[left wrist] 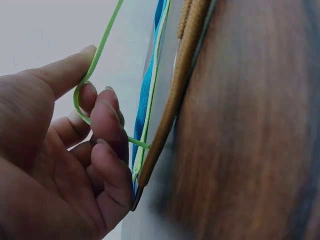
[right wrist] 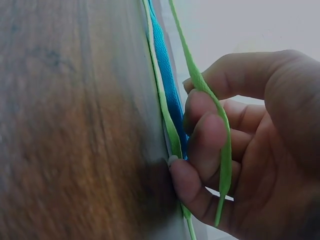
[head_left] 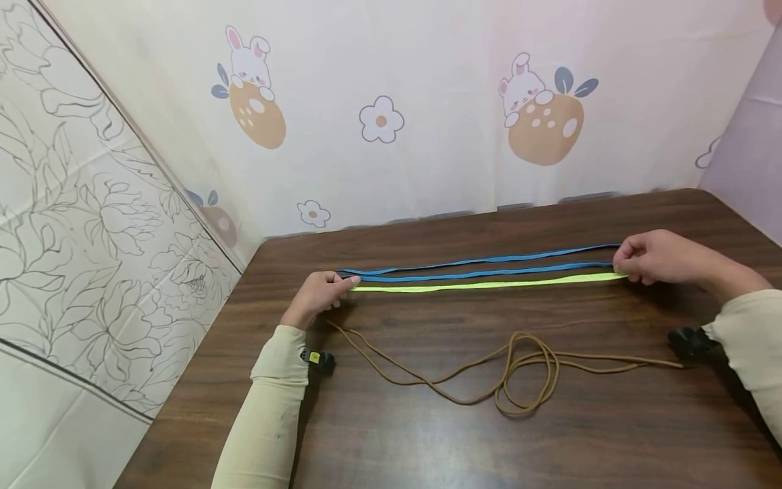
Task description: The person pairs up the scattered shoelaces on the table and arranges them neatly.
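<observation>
Brown cord (head_left: 431, 384) nearside of green lace (head_left: 489, 285); left hand (head_left: 319, 295), right hand (head_left: 662, 258) pinch it; 2 blue strands (head_left: 476, 274) beyond it.

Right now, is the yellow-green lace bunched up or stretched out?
Stretched out: the yellow-green lace runs nearly straight between the left hand and right hand.

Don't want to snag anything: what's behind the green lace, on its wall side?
Behind the green lace, two blue strands run along the table. The right hand covers their right ends, so whether they join cannot be seen.
</observation>
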